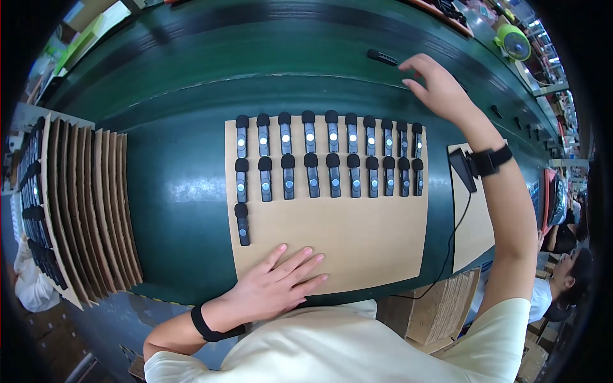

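Note:
Small black clip-on microphones with foam tips stand out against a cardboard sheet [345, 239]. Two full rows of them run along its far half, and one microphone [242, 225] starts a third row at the left. My left hand [273, 284] lies flat on the sheet's near left edge, fingers spread, holding nothing. Far to the right, my right hand [433, 85] reaches over the green bench with thumb and forefinger apart. Just left of its fingertips lies a loose microphone [383, 57]; a small gap seems to separate them.
Upright cardboard sheets [96, 210] are packed at the left, microphones on the outermost. A black corded device [463, 169] rests on another cardboard piece [472, 220] at the right. More microphones [517, 122] lie along the green bench [179, 147]. A person [562, 281] is at the far right.

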`<state>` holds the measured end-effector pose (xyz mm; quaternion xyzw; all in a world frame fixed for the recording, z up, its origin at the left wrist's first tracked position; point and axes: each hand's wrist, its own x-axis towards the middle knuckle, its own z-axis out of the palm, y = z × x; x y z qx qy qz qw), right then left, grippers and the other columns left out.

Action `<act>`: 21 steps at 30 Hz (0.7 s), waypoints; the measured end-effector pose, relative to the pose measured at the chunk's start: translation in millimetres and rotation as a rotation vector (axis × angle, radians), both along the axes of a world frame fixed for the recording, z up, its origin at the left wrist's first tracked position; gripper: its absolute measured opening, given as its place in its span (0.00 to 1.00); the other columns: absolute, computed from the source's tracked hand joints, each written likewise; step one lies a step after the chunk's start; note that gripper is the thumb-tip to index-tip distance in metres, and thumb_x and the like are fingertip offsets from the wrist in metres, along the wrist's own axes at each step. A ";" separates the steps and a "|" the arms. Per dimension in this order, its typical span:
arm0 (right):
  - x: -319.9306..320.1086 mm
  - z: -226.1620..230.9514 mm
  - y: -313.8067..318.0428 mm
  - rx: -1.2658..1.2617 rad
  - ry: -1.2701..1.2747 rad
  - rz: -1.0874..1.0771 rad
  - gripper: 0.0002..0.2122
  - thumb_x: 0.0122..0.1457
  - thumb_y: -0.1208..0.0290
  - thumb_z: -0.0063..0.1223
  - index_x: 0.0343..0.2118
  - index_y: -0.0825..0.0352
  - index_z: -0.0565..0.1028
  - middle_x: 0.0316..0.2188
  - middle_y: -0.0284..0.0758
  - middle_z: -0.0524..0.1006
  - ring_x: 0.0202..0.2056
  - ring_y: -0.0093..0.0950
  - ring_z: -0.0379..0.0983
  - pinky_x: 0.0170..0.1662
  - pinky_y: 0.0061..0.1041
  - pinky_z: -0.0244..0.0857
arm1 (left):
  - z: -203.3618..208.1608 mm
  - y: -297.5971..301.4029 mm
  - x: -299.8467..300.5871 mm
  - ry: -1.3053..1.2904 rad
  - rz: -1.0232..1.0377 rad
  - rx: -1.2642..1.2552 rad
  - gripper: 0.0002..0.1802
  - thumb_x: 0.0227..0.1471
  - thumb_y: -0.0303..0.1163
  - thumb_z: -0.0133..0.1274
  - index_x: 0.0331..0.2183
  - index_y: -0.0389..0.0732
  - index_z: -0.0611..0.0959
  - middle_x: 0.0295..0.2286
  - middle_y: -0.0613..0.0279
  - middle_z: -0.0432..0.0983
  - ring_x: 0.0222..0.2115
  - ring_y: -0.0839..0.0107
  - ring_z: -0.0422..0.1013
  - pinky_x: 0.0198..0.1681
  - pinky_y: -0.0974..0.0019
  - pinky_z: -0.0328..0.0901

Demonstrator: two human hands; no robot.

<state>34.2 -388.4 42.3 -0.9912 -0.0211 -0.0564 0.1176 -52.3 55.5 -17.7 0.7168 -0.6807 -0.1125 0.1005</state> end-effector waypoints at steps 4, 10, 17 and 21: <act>38.5 -20.4 -6.7 -0.182 0.022 0.005 0.14 0.58 0.74 0.54 0.47 0.65 0.72 0.45 0.39 0.72 0.45 0.38 0.72 0.49 0.32 0.67 | -1.7 -1.2 1.9 -0.009 0.001 -0.004 0.32 0.51 0.52 0.55 0.57 0.58 0.71 0.61 0.64 0.58 0.64 0.64 0.51 0.67 0.46 0.37; 72.4 -33.8 -12.3 -0.339 0.122 -0.032 0.14 0.58 0.73 0.54 0.48 0.65 0.72 0.45 0.40 0.73 0.46 0.40 0.72 0.50 0.34 0.66 | -4.9 -0.4 1.9 -0.001 -0.003 -0.027 0.30 0.53 0.51 0.52 0.57 0.56 0.71 0.61 0.64 0.58 0.64 0.64 0.50 0.67 0.48 0.39; 56.8 -6.2 17.5 0.053 0.118 -0.086 0.11 0.60 0.73 0.54 0.45 0.67 0.74 0.37 0.36 0.76 0.38 0.27 0.74 0.45 0.24 0.67 | -5.8 1.0 3.1 0.014 -0.002 -0.058 0.31 0.52 0.52 0.54 0.56 0.55 0.72 0.61 0.62 0.60 0.64 0.63 0.51 0.67 0.47 0.38; 1.9 12.1 78.2 0.646 -0.007 0.010 0.13 0.60 0.74 0.53 0.48 0.68 0.75 0.32 0.28 0.75 0.34 0.17 0.70 0.41 0.17 0.66 | -1.1 1.1 9.0 0.097 0.014 -0.127 0.28 0.51 0.48 0.56 0.53 0.51 0.75 0.59 0.57 0.63 0.61 0.58 0.56 0.65 0.48 0.45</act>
